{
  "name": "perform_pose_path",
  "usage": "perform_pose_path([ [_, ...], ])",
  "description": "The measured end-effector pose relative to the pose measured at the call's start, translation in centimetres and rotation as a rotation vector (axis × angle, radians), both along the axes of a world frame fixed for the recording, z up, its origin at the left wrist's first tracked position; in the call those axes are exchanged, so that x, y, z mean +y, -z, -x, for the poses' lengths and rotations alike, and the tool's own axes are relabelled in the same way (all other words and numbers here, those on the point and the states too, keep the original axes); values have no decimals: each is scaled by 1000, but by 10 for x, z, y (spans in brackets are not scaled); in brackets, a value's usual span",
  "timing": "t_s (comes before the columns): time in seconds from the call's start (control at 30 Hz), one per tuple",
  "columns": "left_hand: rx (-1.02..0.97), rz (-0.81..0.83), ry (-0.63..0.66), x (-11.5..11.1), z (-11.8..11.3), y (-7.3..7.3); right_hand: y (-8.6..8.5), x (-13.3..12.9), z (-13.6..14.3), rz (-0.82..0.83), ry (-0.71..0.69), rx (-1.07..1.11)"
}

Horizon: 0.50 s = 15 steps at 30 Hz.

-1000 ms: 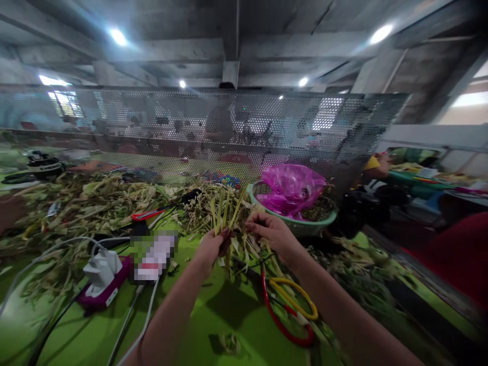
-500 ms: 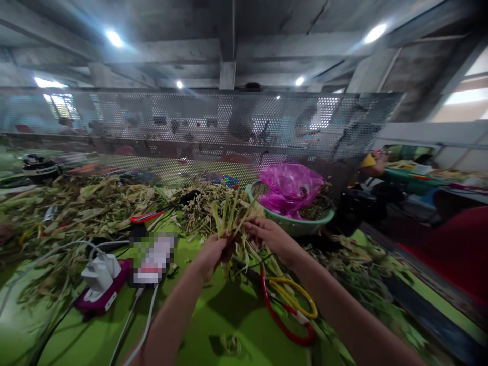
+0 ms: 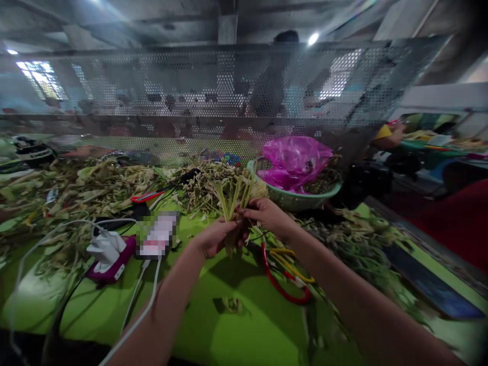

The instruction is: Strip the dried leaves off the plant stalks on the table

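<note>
Our left hand [image 3: 216, 236] grips stalks [image 3: 234, 199] fanning up above its closed fingers, while our right hand [image 3: 270, 216], farther off a second ago, now pinches them beside it.

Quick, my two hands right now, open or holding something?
Left hand: closed, holding yellow-green plant stalks.
Right hand: against the plant stalks; whether it grips any cannot be told.

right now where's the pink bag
In the head view, right of centre, the pink bag lies in the green basket beyond the right hand.
</note>
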State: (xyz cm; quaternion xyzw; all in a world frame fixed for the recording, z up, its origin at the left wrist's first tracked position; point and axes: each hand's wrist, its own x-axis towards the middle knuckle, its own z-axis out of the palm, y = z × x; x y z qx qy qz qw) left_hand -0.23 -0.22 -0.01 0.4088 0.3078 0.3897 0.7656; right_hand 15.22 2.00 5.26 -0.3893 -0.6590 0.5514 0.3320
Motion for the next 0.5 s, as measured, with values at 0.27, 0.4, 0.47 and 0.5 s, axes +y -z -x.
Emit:
perform_pose_path([
  [0.27, 41, 3, -45, -5, -5, -1, 2, -10, 8, -174, -70, -15],
  [0.4, 55, -117, -20, -8, -5, -3, -3, -20, 13, -185, -49, 16],
  [0.47, 43, -171, -13, -8, -4, -3, -8, -23, 12, -223, -70, -5],
  [0.5, 41, -190, -9, -8, -3, -3, -9, -25, 11, -246, -95, -24],
])
